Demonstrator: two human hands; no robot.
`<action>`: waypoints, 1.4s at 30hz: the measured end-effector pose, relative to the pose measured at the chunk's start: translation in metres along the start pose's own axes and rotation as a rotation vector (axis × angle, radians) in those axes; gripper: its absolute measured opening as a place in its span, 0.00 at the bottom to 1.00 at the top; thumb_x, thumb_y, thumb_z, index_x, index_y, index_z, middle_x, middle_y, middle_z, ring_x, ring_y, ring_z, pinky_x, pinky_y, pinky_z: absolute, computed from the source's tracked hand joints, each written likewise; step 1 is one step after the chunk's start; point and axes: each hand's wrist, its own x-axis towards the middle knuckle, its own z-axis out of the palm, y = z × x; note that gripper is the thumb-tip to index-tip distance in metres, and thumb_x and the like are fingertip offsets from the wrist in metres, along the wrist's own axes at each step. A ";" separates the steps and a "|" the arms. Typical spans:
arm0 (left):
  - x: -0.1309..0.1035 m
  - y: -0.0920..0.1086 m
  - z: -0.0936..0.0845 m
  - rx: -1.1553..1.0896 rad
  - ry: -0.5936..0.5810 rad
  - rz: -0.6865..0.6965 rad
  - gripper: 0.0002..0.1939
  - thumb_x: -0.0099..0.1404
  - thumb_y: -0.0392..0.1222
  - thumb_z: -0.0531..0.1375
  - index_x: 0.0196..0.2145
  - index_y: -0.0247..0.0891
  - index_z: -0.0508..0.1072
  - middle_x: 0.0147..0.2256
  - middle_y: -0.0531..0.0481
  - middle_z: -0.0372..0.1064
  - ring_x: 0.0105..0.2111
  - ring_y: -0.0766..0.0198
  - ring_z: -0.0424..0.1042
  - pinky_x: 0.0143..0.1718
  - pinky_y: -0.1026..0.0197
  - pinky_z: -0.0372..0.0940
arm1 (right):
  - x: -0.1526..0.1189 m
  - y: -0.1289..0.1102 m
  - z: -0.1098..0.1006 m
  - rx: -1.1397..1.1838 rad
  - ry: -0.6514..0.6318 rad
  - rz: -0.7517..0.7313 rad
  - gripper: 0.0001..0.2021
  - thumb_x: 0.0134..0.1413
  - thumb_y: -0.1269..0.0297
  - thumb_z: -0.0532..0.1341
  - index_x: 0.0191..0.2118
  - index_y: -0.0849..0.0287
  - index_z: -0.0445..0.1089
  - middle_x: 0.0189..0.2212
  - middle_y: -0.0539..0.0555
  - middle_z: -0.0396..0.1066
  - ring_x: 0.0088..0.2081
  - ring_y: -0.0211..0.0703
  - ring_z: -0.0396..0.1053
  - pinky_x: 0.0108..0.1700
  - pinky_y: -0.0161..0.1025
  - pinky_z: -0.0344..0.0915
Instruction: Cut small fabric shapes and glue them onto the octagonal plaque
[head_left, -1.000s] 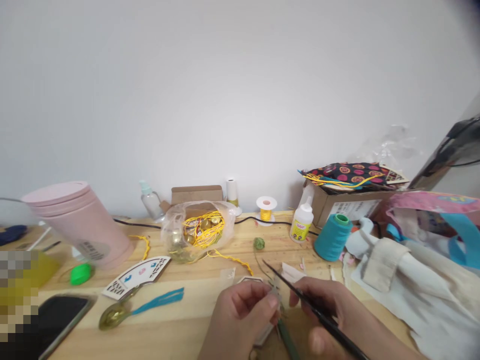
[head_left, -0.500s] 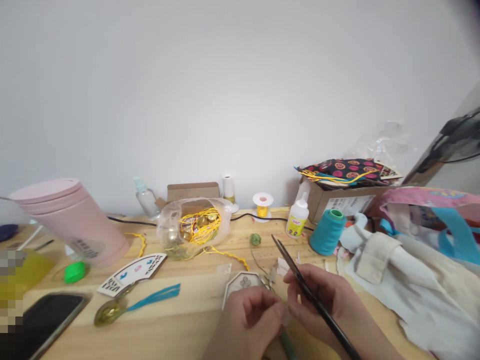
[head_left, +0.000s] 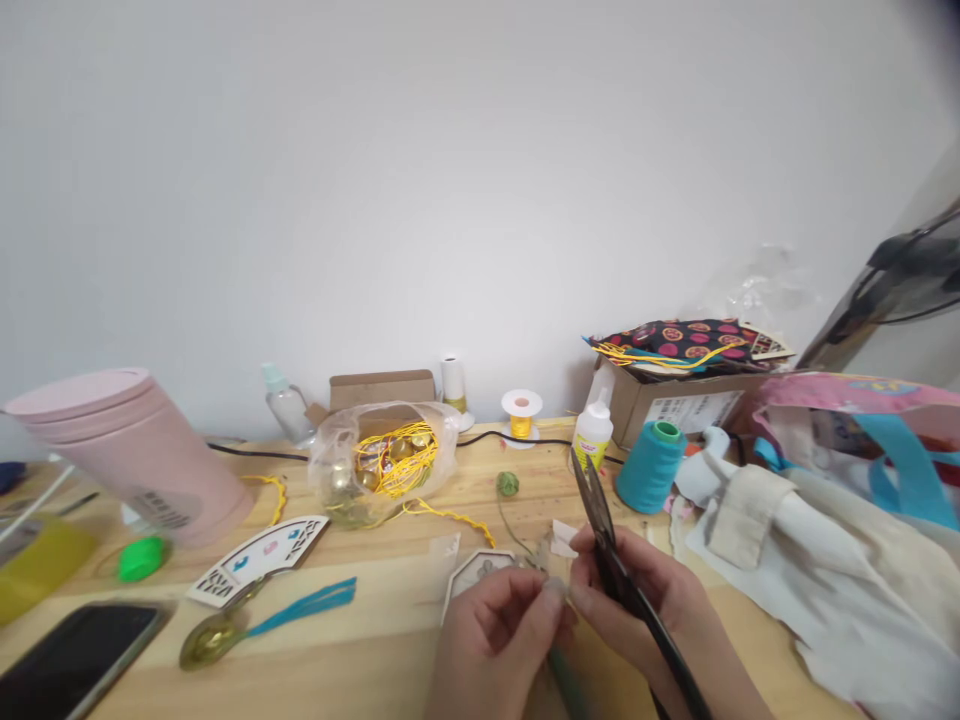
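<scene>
Looking forward and down from your head, the one view shows both your hands close together over the wooden table (head_left: 390,660), near its front edge. Your right hand (head_left: 652,605) holds a pair of black-handled scissors (head_left: 596,500), its fingers wrapped about the handles; the blades point up and away from you, narrowly parted, and their tips overlap the white glue bottle (head_left: 595,430) in the picture. Your left hand (head_left: 501,635) has its thumb and fingers drawn together in a narrow pinch, just beside your right fingertips; what sits between them is too small and blurred to tell. Beyond your left hand lies a pale octagonal plaque (head_left: 478,568) with a dark rim, partly covered by your fingers. A small green ball (head_left: 508,484) rests farther off on the table, its thin green cord (head_left: 516,527) running back toward your hands. Below your fingertips is a dark green strip (head_left: 564,682), blurred and partly hidden. A white scrap (head_left: 564,538) lies just past your right fingers, with a teal thread cone (head_left: 651,467) standing behind it to the right. Well to your left, a fan-shaped piece (head_left: 259,560) lies near a teal tassel (head_left: 304,606).
</scene>
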 end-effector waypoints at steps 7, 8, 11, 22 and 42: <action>0.001 0.008 -0.008 -0.034 0.137 0.043 0.09 0.47 0.44 0.63 0.20 0.35 0.73 0.20 0.50 0.70 0.23 0.64 0.67 0.27 0.65 0.60 | 0.007 0.007 -0.013 -0.095 -0.373 -0.117 0.17 0.40 0.53 0.62 0.33 0.60 0.64 0.18 0.45 0.55 0.20 0.34 0.53 0.21 0.30 0.51; 0.000 0.009 -0.008 -0.058 0.154 0.045 0.09 0.46 0.44 0.64 0.20 0.35 0.73 0.20 0.50 0.70 0.23 0.64 0.67 0.27 0.65 0.60 | 0.007 0.009 -0.013 -0.126 -0.404 -0.127 0.18 0.39 0.52 0.61 0.34 0.59 0.65 0.18 0.45 0.55 0.20 0.34 0.53 0.21 0.30 0.51; -0.001 0.012 -0.007 -0.150 0.214 0.055 0.08 0.44 0.44 0.65 0.20 0.36 0.74 0.18 0.50 0.70 0.23 0.61 0.68 0.27 0.63 0.61 | 0.006 0.015 -0.012 -0.161 -0.421 -0.170 0.22 0.36 0.46 0.61 0.34 0.58 0.65 0.19 0.46 0.56 0.21 0.35 0.54 0.21 0.30 0.53; -0.009 0.020 0.003 -0.277 0.206 0.048 0.08 0.43 0.42 0.66 0.20 0.35 0.75 0.17 0.50 0.69 0.22 0.64 0.67 0.28 0.64 0.62 | -0.001 0.019 0.001 -0.152 -0.458 -0.155 0.29 0.38 0.37 0.53 0.32 0.61 0.68 0.19 0.50 0.58 0.22 0.39 0.55 0.24 0.33 0.57; -0.006 0.016 0.004 -0.299 0.185 0.021 0.07 0.42 0.42 0.66 0.17 0.35 0.74 0.17 0.50 0.70 0.21 0.66 0.67 0.27 0.65 0.61 | -0.003 0.009 0.004 -0.106 -0.460 -0.091 0.26 0.37 0.39 0.54 0.27 0.61 0.65 0.18 0.47 0.53 0.20 0.35 0.49 0.19 0.30 0.47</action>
